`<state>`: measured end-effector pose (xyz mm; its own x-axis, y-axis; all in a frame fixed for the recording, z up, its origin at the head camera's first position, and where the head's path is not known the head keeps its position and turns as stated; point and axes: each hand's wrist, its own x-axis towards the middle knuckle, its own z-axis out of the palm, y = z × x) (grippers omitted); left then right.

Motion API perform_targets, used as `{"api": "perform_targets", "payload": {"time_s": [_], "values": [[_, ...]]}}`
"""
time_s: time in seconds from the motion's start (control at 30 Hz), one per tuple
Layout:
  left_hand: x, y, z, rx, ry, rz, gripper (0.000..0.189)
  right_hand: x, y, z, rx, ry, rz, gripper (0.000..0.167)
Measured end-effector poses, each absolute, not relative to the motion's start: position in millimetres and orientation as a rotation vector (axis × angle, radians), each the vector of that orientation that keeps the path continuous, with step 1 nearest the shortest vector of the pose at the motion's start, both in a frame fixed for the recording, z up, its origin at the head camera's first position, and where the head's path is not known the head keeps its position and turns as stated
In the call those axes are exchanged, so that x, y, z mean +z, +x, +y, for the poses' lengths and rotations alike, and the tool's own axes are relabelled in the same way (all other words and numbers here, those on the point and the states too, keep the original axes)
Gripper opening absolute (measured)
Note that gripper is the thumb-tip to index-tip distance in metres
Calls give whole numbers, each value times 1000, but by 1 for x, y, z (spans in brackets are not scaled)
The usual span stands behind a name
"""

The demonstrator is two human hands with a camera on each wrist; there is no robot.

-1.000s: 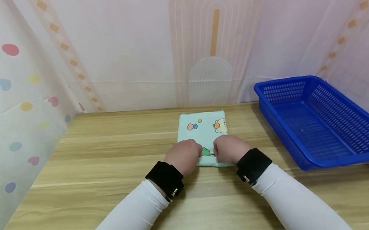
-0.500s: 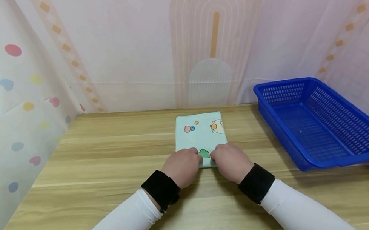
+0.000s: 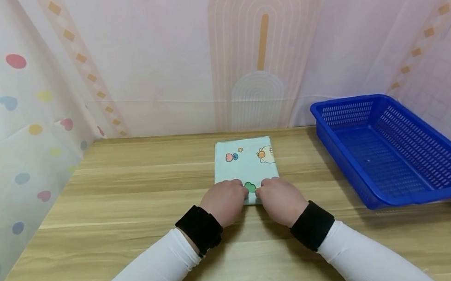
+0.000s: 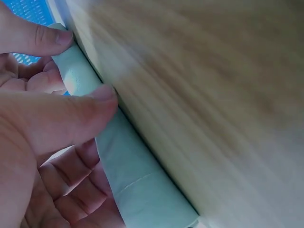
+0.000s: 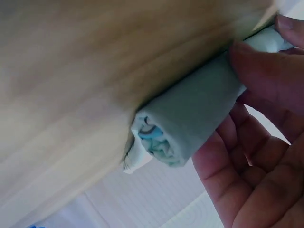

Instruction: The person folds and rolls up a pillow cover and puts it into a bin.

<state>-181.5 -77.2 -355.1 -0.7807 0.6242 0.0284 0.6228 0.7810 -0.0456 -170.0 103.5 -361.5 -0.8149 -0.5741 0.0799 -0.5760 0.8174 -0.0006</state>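
A pale mint cloth [image 3: 245,168], printed with a tulip, a star and a bear, lies folded flat on the table, its near end rolled. My left hand [image 3: 224,203] grips the left part of that roll, and my right hand [image 3: 282,200] grips the right part. Thumb on one side and curled fingers on the other, the left hand holds the roll [image 4: 137,175] in the left wrist view. The right wrist view shows the spiral end of the same roll [image 5: 190,109], pinched between right thumb and fingers, close against the tabletop.
A blue plastic basket [image 3: 436,193] with slotted walls stands at the right of the wooden table [image 3: 130,184]. A pale patterned curtain [image 3: 159,74] hangs behind the table, and a dotted one [image 3: 12,137] hangs on the left.
Since a second ago, both hands have settled on the rolled near end, the right hand coming slightly nearer the body. The cloth appears a little further left. The last half second shows hardly any motion.
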Motion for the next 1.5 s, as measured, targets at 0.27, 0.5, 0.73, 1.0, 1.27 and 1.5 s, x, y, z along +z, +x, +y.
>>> {"api": "perform_targets", "payload": {"time_s": [0.27,0.5,0.73,1.0,1.27,1.5], "values": [[-355,-190,-79,-154,-956,-3045,27,-358,-175,104,167,905,-3015,12],[-353,-196,-83,-331,-898,-3126,29,-354,-189,111,450,792,-3173,10],[-349,-204,-83,-383,-882,-3200,26,-353,-204,116,614,710,-3268,11],[-343,-213,-82,-417,-857,-3267,20,-346,-224,114,600,663,-3393,14],[-340,-220,-80,-479,-828,-3322,28,-342,-228,106,451,694,-3369,17],[-350,-222,-76,-439,-817,-3282,22,-348,-199,100,300,780,-3165,16]]}}
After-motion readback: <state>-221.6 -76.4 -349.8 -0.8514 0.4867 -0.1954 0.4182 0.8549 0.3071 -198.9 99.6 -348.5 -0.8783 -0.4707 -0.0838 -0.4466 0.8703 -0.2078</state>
